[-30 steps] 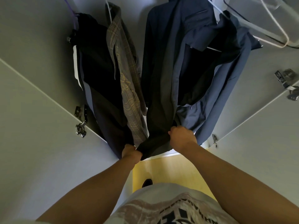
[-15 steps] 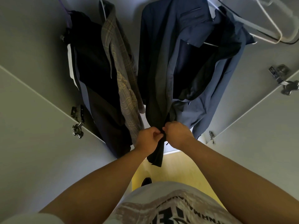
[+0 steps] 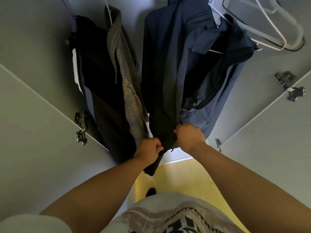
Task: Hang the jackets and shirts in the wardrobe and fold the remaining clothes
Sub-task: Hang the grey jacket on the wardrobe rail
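Note:
A dark navy jacket (image 3: 161, 78) hangs in the open wardrobe, seen from below. My left hand (image 3: 149, 148) pinches one front edge of it near the hem. My right hand (image 3: 190, 137) grips the other front edge just beside it, so both edges meet between my fists. A small zip pull dangles under them. To the right a blue-grey jacket (image 3: 218, 91) hangs against the navy one. To the left hang a plaid shirt (image 3: 127, 84) and a black garment (image 3: 97, 78).
Two wardrobe doors (image 3: 38, 125) (image 3: 269, 132) stand open on either side, with metal hinges (image 3: 81, 130) (image 3: 292, 88) on them. Empty wire hangers (image 3: 262, 26) hang at the top right. Yellow floor (image 3: 181, 175) lies below the wardrobe.
My left hand moved right from the hem's left corner to meet my right hand, bringing the two front edges of the navy jacket together. Both hands then shifted slightly apart along the edges.

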A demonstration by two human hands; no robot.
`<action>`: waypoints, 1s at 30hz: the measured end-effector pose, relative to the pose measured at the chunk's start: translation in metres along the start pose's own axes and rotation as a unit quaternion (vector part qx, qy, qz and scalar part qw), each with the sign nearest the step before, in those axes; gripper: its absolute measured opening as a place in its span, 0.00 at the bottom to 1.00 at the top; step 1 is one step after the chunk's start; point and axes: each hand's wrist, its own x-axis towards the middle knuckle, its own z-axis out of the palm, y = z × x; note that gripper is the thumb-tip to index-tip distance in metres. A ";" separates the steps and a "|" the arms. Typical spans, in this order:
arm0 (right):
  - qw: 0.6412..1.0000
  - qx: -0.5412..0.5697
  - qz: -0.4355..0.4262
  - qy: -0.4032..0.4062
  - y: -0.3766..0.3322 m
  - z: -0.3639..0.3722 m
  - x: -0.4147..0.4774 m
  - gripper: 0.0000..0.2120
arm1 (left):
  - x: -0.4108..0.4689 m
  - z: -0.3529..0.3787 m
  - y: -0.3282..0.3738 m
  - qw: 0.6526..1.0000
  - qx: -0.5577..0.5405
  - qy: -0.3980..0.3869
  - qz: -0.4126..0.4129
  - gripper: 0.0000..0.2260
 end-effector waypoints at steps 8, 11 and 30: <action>0.999 -0.007 -0.028 0.015 0.003 0.005 -0.008 0.15 | 0.005 0.009 0.002 0.999 0.020 -0.042 -0.022 0.07; 0.999 -0.011 -0.043 0.023 0.005 0.005 -0.012 0.15 | 0.009 0.014 0.013 0.998 -0.051 -0.037 -0.014 0.07; 0.786 0.521 0.333 -0.020 -0.008 0.034 -0.033 0.16 | 0.006 0.012 0.022 0.987 -0.151 -0.019 -0.057 0.08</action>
